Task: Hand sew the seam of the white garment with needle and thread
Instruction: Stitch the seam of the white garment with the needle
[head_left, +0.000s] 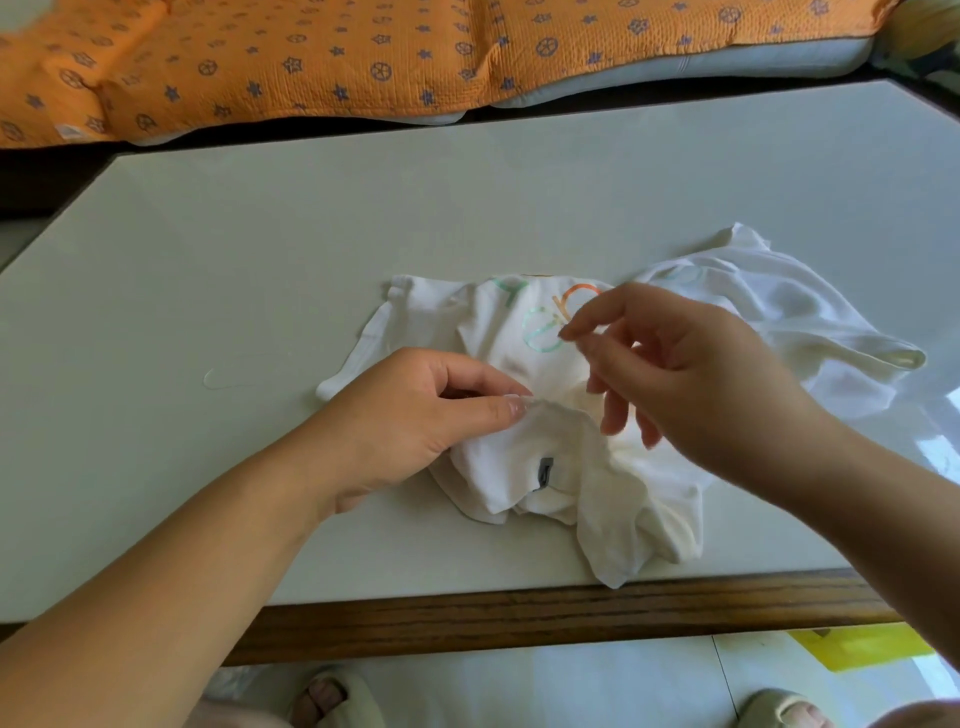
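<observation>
In front of me is a low table (260, 260) with a smooth, pale grey-white top and a dark brown wooden edge (519, 618) running along my side. Beyond its far edge lies an orange quilt (311, 57) printed with small blue stars and wheels, spread over a pale grey mattress (675, 73) that shows at the right. Below me the floor (571, 686) is light tile with a thin dark joint, and a flat yellow thing (862, 649) lies on it at the right. Soft daylight fills the room, with glare on the table's right end.
</observation>
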